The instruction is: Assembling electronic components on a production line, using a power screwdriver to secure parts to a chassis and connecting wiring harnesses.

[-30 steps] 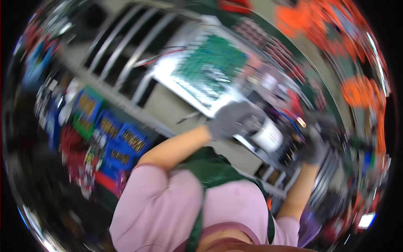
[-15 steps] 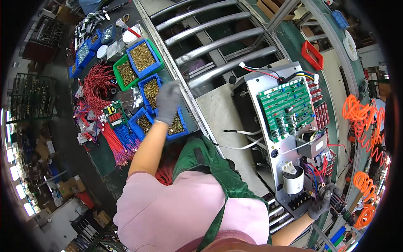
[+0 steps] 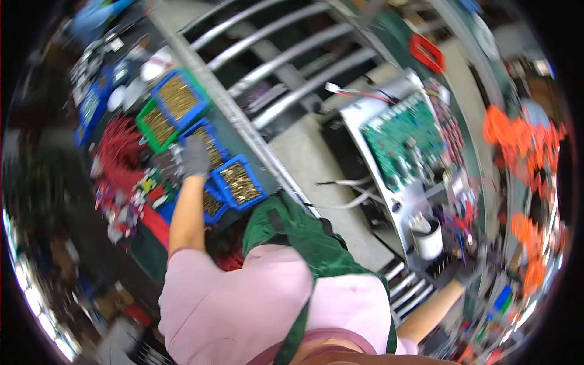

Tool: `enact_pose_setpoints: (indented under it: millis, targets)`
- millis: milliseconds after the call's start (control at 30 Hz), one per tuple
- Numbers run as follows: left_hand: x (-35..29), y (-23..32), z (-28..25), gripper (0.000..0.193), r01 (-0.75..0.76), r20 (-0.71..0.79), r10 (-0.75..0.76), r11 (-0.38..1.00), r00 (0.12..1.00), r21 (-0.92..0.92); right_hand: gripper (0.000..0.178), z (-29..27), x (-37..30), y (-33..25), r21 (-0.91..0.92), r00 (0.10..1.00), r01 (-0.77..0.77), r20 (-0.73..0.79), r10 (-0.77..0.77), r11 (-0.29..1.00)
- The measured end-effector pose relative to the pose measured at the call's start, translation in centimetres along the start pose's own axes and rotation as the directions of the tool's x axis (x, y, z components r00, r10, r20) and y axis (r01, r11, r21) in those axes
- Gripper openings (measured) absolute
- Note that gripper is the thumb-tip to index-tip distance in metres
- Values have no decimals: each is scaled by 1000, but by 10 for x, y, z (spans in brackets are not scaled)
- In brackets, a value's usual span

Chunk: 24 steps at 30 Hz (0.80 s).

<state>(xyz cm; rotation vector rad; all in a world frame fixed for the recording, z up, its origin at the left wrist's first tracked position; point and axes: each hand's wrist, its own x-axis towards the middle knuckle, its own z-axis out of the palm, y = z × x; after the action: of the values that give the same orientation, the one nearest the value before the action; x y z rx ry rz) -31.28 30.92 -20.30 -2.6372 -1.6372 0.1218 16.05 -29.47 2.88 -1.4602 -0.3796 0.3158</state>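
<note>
Roller conveyor with grey metal bars (image 3: 291,59), biggest thing here, runs beyond and right of my left hand (image 3: 196,157) in its dark grey glove; top end cut off by the frame. Flat silver metal chassis with black sides (image 3: 401,222) lies up and left of my right hand (image 3: 471,267), also dark grey gloved, which is at its lower corner. Bright orange coiled hoses (image 3: 523,143) up and right of the right hand, too smeared to count. Rectangular green circuit board (image 3: 401,146) on the chassis, farther up-left of the right hand; small parts on it unreadable.

Bundle of thin red wires (image 3: 118,146) left of my left hand, strands merging. Green plastic bin (image 3: 148,139) just beyond the left hand, partly covered by a blue one. Long blue plastic bin (image 3: 219,139) right under the left hand, which hides part of it. Second blue plastic bin (image 3: 256,177) just right of that hand and nearer me; both hold small brass-coloured metal pieces.

Left fingers blurred over the bin: can't tell if they pinch anything. Right fingers sink into dark blur: grip, can't tell either. White upright cylinder (image 3: 427,243) just left of the right hand.
</note>
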Motion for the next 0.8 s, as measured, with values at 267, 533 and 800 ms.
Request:
enact_pose_setpoints:
  millis: [267, 533, 800]
  targets:
    - [0, -1, -7, 24, 87, 121, -54, 953, 991, -289, 43, 49, 7, -22, -55, 980, 103, -162, -111, 993]
    - [2, 20, -27, 18, 110, 193, -96, 992, 976, -66, 38, 55, 4, -24, -53, 974, 206, -81, -210, 977]
    - [3, 4, -18, 29, 204, 132, -187, 970, 973, -129, 29, 66, 1, -36, -68, 979, 136, -142, -144, 988]
